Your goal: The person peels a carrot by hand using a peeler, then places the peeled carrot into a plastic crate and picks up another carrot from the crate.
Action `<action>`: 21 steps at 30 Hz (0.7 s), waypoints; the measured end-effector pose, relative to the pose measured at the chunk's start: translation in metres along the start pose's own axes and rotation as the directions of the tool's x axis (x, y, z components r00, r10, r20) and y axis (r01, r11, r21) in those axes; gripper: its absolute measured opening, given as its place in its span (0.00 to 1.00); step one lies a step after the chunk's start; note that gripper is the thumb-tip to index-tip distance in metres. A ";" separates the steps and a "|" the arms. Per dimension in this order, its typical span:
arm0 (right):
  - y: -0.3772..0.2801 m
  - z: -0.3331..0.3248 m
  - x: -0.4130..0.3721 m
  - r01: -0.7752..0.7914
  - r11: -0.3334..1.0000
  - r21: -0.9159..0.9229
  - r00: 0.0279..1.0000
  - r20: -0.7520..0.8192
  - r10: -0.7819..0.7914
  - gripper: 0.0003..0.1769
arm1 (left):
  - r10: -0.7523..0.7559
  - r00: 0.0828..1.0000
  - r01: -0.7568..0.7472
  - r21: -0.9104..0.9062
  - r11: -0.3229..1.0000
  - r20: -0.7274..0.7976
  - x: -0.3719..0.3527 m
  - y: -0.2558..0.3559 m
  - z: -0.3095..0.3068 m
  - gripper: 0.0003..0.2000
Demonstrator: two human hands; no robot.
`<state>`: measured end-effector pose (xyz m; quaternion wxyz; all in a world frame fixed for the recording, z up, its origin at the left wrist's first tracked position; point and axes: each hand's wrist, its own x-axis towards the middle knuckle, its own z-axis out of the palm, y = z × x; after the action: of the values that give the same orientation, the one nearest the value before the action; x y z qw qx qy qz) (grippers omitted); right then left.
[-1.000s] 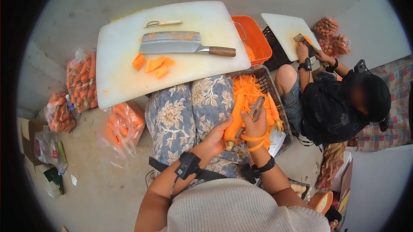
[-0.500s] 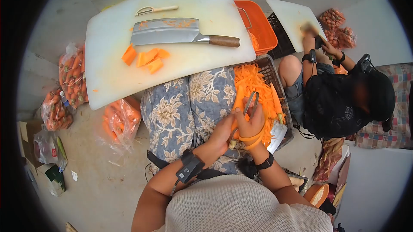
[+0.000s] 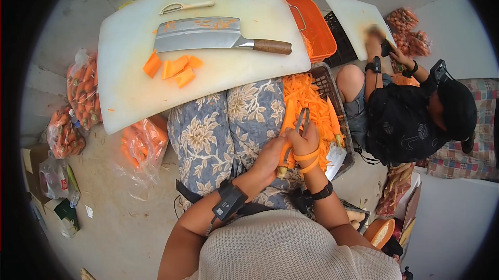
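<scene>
Two hands meet just above the lap, over flowered trousers (image 3: pixel 218 124). The left hand (image 3: pixel 267 159) is clenched round the lower end of a carrot (image 3: pixel 288 119), which stands nearly upright between both hands. The right hand (image 3: pixel 307 145) grips a metal peeler (image 3: pixel 301 118), whose head lies against the carrot's upper part. Orange peel strips (image 3: pixel 307 159) loop across the right hand (two of them, near the wrist). Each wrist wears a black strapped device.

Just beyond the hands, to the right of the knees, stands a black crate (image 3: pixel 326 80) heaped with peelings (image 3: pixel 306 95), with a few whole carrots among them. Resting across the knees is a big white cutting board (image 3: pixel 130 98). On it lie a cleaver (image 3: pixel 208 35) with a wooden handle, several carrot chunks (image 3: pixel 174 67) just in front of the blade, and a second peeler (image 3: pixel 184 6) near the far edge. An orange basket (image 3: pixel 314 30) sits just beside the board's right end.

On the floor to the left are clear bags of carrots (image 3: pixel 83 90), one bag (image 3: pixel 141 145) tucked under the board's near corner. Farther right, another person in dark clothes sits bent over a smaller white board (image 3: pixel 348 12), with both of that person's hands (image 3: pixel 375 38) on it (blurred, so I cannot tell what they hold). More bagged carrots (image 3: pixel 410 30) lie behind that board.
</scene>
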<state>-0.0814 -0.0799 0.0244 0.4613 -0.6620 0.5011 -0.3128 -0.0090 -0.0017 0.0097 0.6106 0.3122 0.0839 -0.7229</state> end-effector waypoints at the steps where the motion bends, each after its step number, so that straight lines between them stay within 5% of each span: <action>1: 0.001 0.001 0.000 0.007 1.000 0.020 1.000 -0.011 -0.007 0.12 | 0.013 1.000 -0.013 0.009 1.000 0.001 0.000 -0.001 0.000 0.18; 15: 0.015 -0.001 0.003 -0.001 0.999 0.047 0.999 -0.048 0.004 0.13 | 0.026 1.000 -0.026 0.087 0.996 -0.001 -0.002 0.000 -0.001 0.18; 17: 0.029 -0.003 0.011 -0.140 0.959 0.246 0.988 -0.033 0.153 0.13 | 0.027 1.000 -0.027 0.124 0.992 0.004 -0.004 -0.002 -0.004 0.18; 21: 0.041 -0.014 0.038 -0.359 0.860 0.363 0.931 0.079 0.355 0.09 | -0.049 0.998 0.045 0.145 0.988 0.028 -0.010 0.001 -0.004 0.19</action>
<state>-0.0976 -0.1233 -0.0098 0.6301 -0.4599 0.5447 -0.3079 -0.0059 0.0083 0.0125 0.5704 0.3422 0.0289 -0.7461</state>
